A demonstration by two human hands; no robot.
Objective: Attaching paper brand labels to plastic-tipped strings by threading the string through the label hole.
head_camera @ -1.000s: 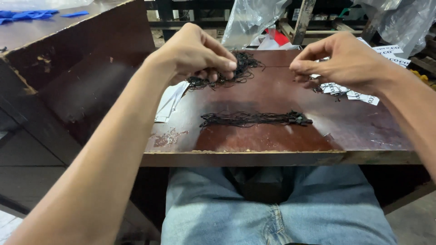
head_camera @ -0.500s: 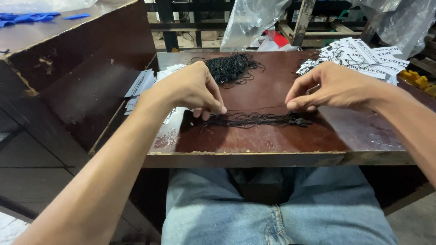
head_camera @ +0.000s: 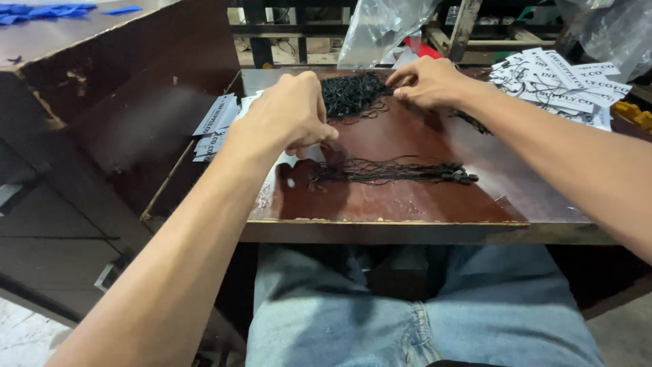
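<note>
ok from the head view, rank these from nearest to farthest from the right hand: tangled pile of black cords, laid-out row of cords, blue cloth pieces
1. Tangled pile of black cords: at the right hand's fingertips, table's far middle.
2. Laid-out row of cords: nearer the person, mid-table.
3. Blue cloth pieces: far left, on the other surface.

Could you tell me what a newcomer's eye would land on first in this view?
Probably the two bare hands over the brown tabletop: the left hand curled above the near end of a laid-out row of black strings, and the right hand picking at a tangled black string pile at the far edge. Next, the white printed tags heaped at the far right.
</note>
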